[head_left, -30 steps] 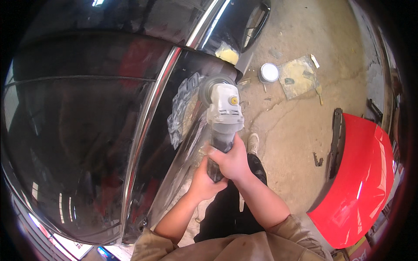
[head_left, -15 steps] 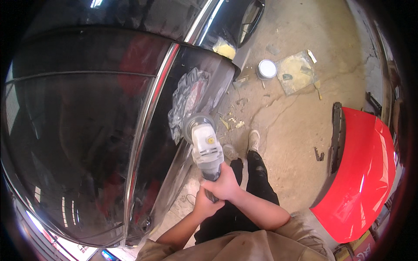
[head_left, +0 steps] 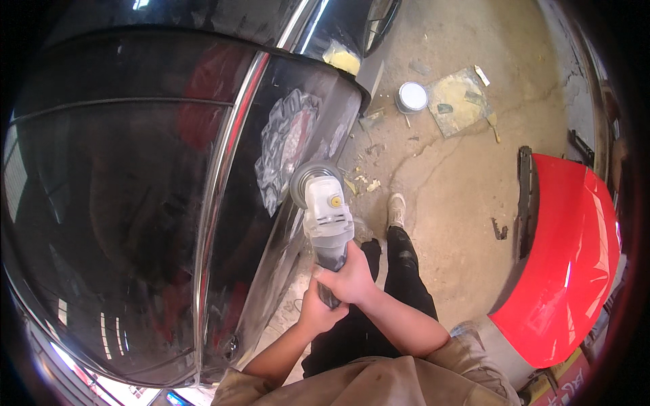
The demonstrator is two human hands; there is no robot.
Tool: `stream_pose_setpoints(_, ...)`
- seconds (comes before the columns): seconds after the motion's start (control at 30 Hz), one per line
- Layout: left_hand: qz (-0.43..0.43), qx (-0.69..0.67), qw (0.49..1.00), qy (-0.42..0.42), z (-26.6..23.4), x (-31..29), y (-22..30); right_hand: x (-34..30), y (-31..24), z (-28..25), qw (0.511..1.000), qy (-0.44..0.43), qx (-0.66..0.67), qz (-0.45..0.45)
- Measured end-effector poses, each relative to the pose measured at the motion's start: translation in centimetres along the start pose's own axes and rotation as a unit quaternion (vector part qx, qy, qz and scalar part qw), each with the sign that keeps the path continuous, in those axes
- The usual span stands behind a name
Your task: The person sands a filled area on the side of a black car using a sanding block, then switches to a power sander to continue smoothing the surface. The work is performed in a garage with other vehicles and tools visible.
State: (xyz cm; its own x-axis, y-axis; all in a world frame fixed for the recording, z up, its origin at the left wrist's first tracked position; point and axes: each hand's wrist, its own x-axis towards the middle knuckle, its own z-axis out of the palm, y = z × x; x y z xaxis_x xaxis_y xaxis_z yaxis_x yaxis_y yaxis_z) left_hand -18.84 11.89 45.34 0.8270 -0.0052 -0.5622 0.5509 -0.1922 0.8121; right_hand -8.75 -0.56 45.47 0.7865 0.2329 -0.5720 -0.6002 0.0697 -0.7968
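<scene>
Both my hands are wrapped around the dark handle of a white and grey angle grinder [head_left: 328, 220]. My right hand [head_left: 353, 274] grips closer to the tool's body, and my left hand [head_left: 321, 312] holds the handle's rear end. At the front of the grinder, a round grey disc [head_left: 302, 186] is over the lower edge of a black car's side panel [head_left: 237, 196]. Whether the disc touches the metal cannot be told. Just beyond it lies a scuffed grey and whitish patch [head_left: 288, 145] on the panel, with a reddish streak.
Yellow filler [head_left: 342, 59] marks the car farther ahead. On the concrete floor stand a white-topped can [head_left: 412, 97] and a filler-smeared board [head_left: 460, 108]. Chips [head_left: 365, 184] lie near my shoe [head_left: 397, 208]. A red car panel [head_left: 562, 264] is at right.
The grinder has shifted slightly right relative to the panel, away from the scuffed patch. Both hands keep their grip. The whole view has moved a little.
</scene>
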Motion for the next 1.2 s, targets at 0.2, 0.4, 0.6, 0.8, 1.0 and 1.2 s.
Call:
stream_pose_setpoints(0.2, -0.044, 0.024, 0.998, -0.028, -1.4, 1.1, 1.0, 0.8, -0.9, 0.5, 1.0, 0.001, 0.011, 0.011)
stream_pose_setpoints(0.4, 0.006, -0.013, 0.999, -0.04, -1.5, 1.6, 2.2, 1.1, -1.6, 0.6, 1.0, 0.008, 0.004, -0.024)
stream_pose_setpoints(0.6, 0.035, -0.009, 0.997, -0.066, -1.6, 2.4, 2.5, 1.5, -2.2, 0.4, 0.999, 0.024, -0.021, 0.02)
stream_pose_setpoints(0.8, -0.038, 0.048, 0.997, -0.041, -1.4, 1.6, 1.9, 1.2, -1.5, 0.4, 0.999, 0.039, 0.001, 0.012)
stream_pose_setpoints(1.0, -0.018, -0.011, 1.0, -0.009, -1.2, -0.5, 0.5, -0.3, -0.2, 1.1, 0.999, -0.012, -0.031, 0.027)
stream_pose_setpoints(1.2, 0.014, 0.053, 0.998, -0.041, -1.0, -1.1, 0.0, -0.8, -0.3, 0.8, 0.995, -0.034, -0.08, 0.055)
